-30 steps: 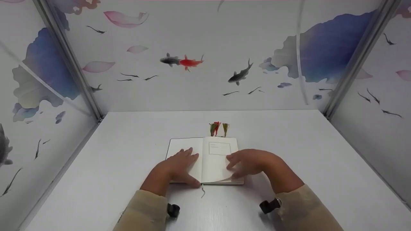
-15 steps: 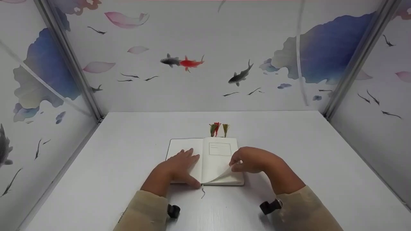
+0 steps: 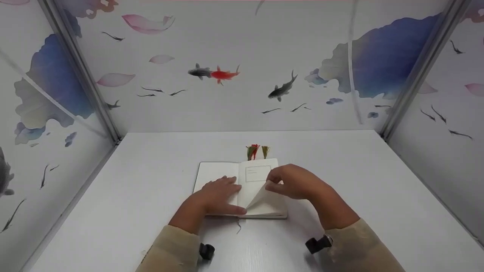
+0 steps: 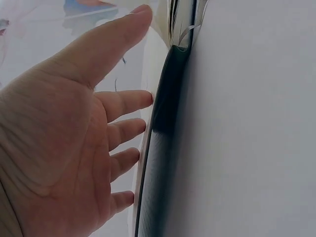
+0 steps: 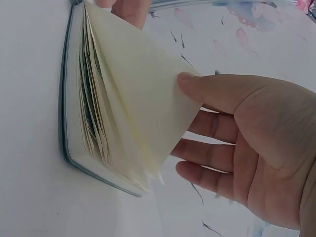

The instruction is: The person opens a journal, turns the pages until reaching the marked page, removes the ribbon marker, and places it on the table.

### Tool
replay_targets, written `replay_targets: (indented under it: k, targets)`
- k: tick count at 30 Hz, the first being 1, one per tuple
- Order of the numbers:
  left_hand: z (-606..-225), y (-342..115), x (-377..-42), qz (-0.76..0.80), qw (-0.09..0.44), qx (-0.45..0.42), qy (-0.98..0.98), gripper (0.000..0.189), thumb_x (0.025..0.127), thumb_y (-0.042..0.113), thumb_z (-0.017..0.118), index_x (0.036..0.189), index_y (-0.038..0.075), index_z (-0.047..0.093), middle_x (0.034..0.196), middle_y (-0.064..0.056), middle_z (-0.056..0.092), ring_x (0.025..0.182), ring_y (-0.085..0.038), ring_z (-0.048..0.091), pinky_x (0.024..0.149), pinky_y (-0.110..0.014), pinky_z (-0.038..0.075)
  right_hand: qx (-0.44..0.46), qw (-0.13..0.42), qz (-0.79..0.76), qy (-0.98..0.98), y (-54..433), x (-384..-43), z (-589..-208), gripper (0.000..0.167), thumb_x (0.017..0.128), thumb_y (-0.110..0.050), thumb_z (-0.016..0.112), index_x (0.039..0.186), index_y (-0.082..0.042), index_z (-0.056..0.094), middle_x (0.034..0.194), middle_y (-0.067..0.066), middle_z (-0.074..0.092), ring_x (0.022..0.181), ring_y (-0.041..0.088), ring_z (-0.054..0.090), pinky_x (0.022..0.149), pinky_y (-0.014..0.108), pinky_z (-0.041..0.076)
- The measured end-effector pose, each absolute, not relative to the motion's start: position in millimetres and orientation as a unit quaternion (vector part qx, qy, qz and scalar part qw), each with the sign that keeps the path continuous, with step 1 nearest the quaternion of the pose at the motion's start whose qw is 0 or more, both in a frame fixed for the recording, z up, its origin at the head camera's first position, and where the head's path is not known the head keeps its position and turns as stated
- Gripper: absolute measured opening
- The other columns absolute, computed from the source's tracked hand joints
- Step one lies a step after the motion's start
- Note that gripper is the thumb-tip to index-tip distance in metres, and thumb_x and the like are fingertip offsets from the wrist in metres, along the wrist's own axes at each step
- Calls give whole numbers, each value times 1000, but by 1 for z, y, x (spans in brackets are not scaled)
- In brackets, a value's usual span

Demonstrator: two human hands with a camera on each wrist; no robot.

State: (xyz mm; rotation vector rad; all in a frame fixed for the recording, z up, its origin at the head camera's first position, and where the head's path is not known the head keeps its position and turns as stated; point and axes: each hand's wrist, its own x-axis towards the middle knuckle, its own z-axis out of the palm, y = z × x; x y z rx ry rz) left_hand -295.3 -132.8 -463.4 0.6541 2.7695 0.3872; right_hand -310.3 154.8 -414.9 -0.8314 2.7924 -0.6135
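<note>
An open notebook (image 3: 217,169) with cream pages and a dark cover lies on the white table. My left hand (image 3: 221,196) rests with straight, spread fingers on its left page, the thumb reaching over the centre fold near the bottom edge. With thumb and fingers, my right hand (image 3: 293,183) pinches the lower outer corner of the right-hand page (image 3: 255,198), which is lifted and curled upward. In the right wrist view this page (image 5: 143,84) stands away from the block of pages (image 5: 91,98) below. A thin ribbon (image 3: 239,226) hangs out at the bottom of the spine.
Red and olive-green tassels (image 3: 255,152) stick out past the notebook's top edge. White walls (image 3: 242,109) printed with fish and petals enclose the table (image 3: 151,158) at the back and both sides. A dark wrist device (image 3: 318,243) sits at the right cuff.
The right hand has taken hold of the page's lower corner and raised it up and toward the left. The left hand has shifted slightly right, its thumb now across the fold.
</note>
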Motion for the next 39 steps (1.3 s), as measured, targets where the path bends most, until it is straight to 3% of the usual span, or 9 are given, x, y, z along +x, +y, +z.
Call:
replay_targets:
  k: [13, 18, 25, 32, 36, 39]
  targets:
    - [-468, -125, -296, 137, 104, 223, 960, 97, 84, 87, 58, 157, 23, 55, 171, -4, 44, 162, -33, 36, 127, -67, 33, -352, -113, -242, 897, 138, -304, -420, 8, 98, -28, 80, 106, -26, 82, 100, -17, 79, 98, 6, 74, 89, 36, 62]
    - [-467, -123, -295, 141, 91, 215, 962, 89, 88, 82, 58, 154, 22, 59, 168, -3, 50, 158, -31, 43, 124, -66, 37, -388, -169, -235, 875, 137, -305, -423, 8, 96, -25, 82, 104, -26, 83, 99, -15, 79, 95, 5, 75, 87, 33, 62]
    - [-463, -125, -293, 210, 79, 187, 956, 87, 88, 71, 71, 161, 29, 49, 164, 4, 54, 152, -26, 50, 125, -63, 38, -356, -163, -256, 884, 145, -309, -422, 19, 93, -28, 87, 109, -23, 78, 105, -9, 76, 100, 15, 74, 86, 35, 63]
    - [-463, -126, -296, 229, 49, 165, 958, 121, 81, 74, 79, 174, 30, 15, 174, -1, 39, 157, -31, 44, 126, -63, 38, -348, -132, -259, 891, 150, -313, -424, 24, 89, -31, 90, 107, -21, 76, 105, -3, 74, 98, 12, 70, 87, 40, 63]
    - [-463, -126, -299, 238, 6, 169, 957, 131, 78, 72, 84, 174, 30, 6, 177, -4, 32, 159, -32, 41, 126, -65, 37, -345, -111, -266, 893, 152, -315, -424, 25, 88, -31, 90, 105, -19, 77, 103, 0, 75, 99, 21, 71, 89, 46, 62]
    - [-462, -127, -300, 234, -26, 184, 954, 134, 78, 67, 87, 174, 30, 2, 181, -2, 20, 164, -31, 30, 129, -65, 32, -344, -104, -266, 894, 153, -316, -424, 26, 87, -32, 91, 106, -19, 78, 103, -1, 75, 100, 21, 71, 90, 46, 62]
